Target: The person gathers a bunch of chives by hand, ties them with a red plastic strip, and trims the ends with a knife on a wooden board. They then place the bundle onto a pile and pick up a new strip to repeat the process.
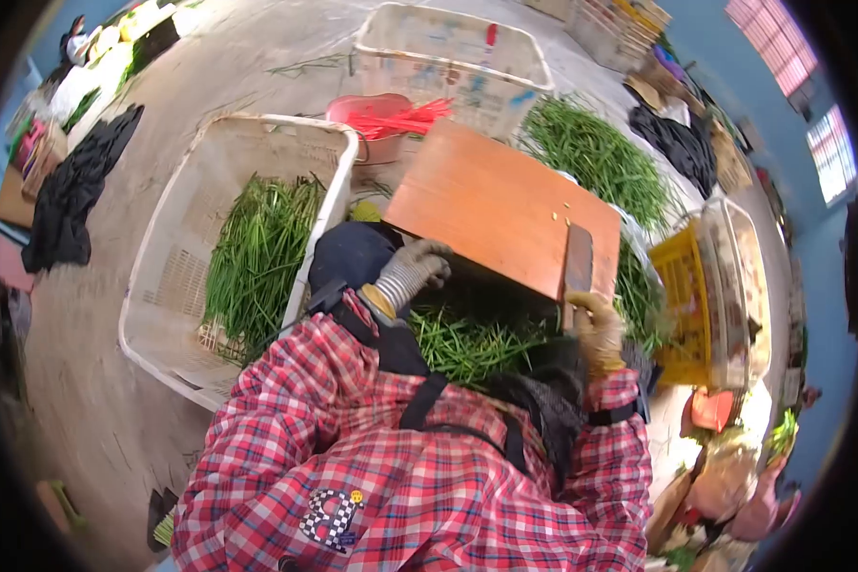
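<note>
the left hand [412,272], in a grey knit glove, has its grip curled shut around the near left edge of the wooden board [496,200], fingers folded over the rim. the board is tilted and sits just ahead of both hands, above a bunch of green stalks [462,343] that lies between the two grips and close to the red plaid sleeves. the right hand [598,331], in a yellowish glove, has its grip clamped on the handle of a cleaver [577,267]; the dark blade points away from that grip and lies flat against the board's right edge.

out to the left of the left grip stands a white basket [345,143] with more green stalks laid lengthwise inside. ahead of the left grip, past the board, is a pink bucket [372,143] holding red strips [405,119], and behind it a second white crate [448,43]. ahead of the right grip a loose heap of greens [596,153] lies on the concrete floor [257,67]. just right of the right grip sits a yellow crate [686,286]. far to the left of both grips a black cloth [71,191] lies on the floor.
</note>
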Available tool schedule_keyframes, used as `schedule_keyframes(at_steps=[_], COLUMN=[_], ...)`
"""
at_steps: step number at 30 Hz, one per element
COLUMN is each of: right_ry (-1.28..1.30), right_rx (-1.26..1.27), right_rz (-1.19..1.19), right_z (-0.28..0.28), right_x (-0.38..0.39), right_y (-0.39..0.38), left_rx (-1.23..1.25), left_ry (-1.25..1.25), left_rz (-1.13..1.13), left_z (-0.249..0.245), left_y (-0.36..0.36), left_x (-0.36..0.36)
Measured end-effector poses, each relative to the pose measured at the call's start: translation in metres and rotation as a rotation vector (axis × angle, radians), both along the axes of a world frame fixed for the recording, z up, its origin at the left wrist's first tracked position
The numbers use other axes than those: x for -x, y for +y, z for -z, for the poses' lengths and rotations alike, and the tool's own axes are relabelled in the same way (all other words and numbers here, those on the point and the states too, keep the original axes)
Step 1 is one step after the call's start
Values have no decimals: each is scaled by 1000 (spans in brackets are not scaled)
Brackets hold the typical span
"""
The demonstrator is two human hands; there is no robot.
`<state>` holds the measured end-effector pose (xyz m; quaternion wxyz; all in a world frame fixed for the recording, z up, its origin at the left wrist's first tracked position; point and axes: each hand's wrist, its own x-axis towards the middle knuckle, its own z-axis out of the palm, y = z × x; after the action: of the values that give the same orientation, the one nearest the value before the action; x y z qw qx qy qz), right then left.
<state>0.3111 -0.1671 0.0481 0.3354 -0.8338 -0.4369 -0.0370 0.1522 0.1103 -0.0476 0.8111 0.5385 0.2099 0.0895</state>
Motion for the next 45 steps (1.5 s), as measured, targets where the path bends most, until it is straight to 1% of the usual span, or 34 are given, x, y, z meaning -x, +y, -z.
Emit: schedule_keyframes(at_steps=[1, 2, 4, 6, 7, 8, 10, 11, 12, 13, 14, 15, 16, 17, 18, 19, 20, 21, 22, 23, 24, 26, 27, 28, 30, 31, 32, 34, 35, 38, 40, 42, 44, 45], right_ry=[51, -3, 76, 114, 146, 147, -16, -17, -34, -52, -55, -101, -139, -139, -158, -177, -181, -238, -295, -355, -358, -509, -497, -501, -612, -580, -584, -540, -563, -579, -560, -545, -649, -679], right_rx=[40, 88, 154, 220, 267, 283, 331, 345, 406, 469, 487, 468, 456, 473, 542, 610, 623, 772, 920, 1067, 1077, 1249, 1303, 1308, 1384, 1411, 1406, 1409, 1381, 1427, 1435, 1445, 1409, 1364], right_rz=[-110, -151, -213, -267, -301, -315, -376, -389, -353, -315, -326, -323, -323, -330, -292, -254, -263, -231, -195, -160, -167, -125, -108, -116, -5, 19, 17, 41, 52, 99, 85, 71, 89, 27], right_z=[7, 12, 37, 36, 35, 38, 47, 48, 44, 43, 46, 48, 56, 68, 82, 93, 103, 113, 120, 128, 138, 156, 162, 170, 185, 188, 192, 199, 205, 214, 212, 215, 224, 217], right_x=[-12, -14, -35, -42, -50, -62, -87, -100, -110, -122, -134, -146, -157, -169, -180, -185, -189, -186, -182, -180, -179, -175, -175, -176, -179, -182, -185, -192, -194, -200, -200, -203, -208, -203], right_y=[29, 55, 108, 167, 193, 218, 273, 302, 331, 357, 381, 402, 423, 442, 463, 479, 493, 505, 515, 523, 530, 541, 546, 548, 551, 554, 557, 560, 559, 565, 567, 570, 566, 564], left_rx=[-4, -75, -54, -260, -366, -353, -535, -461, -385, -314, -332, -256, -183, -183, -77, -51, -28, 5, 38, 91, 101, 13, 79, 83, 280, 253, 249, 153, 153, 211, 286, 271, 266, 301], left_ry=[4, -11, -136, -153, -196, -193, -276, -257, -240, -273, -25, -180, -278, -312, -339, -334, -329, -345, -362, -305, -305, -369, -375, -373, -381, -387, -389, -397, -398, -413, -388, -400, -413, -424], left_rz=[14, 30, 54, 121, 78, 62, -29, -17, -4, -152, -34, -149, -65, -79, -109, -122, -134, -142, -148, -112, -120, -264, -266, -274, -291, -306, -310, -281, -286, -248, -211, -222, -226, -220], left_z=[-8, -4, -22, -42, -42, -42, -50, -51, -48, -49, -51, -52, -56, -57, -54, -57, -59, -56, -56, -60, -60, -58, -59, -59, -60, -61, -60, -59, -59, -61, -62, -60, -60, -60], left_y=[-2, 2, 8, 24, 27, 30, 45, 54, 61, 64, 69, 66, 77, 81, 86, 91, 97, 100, 104, 111, 116, 122, 128, 127, 121, 123, 125, 129, 131, 133, 132, 132, 131, 131], left_x=[-2, -4, -11, -20, -30, -38, -47, -48, -50, -51, -44, -39, -32, -28, -25, -23, -21, -17, -13, -10, -9, -6, -4, -3, -2, -2, -2, -2, -2, -1, 0, -1, 0, 0])
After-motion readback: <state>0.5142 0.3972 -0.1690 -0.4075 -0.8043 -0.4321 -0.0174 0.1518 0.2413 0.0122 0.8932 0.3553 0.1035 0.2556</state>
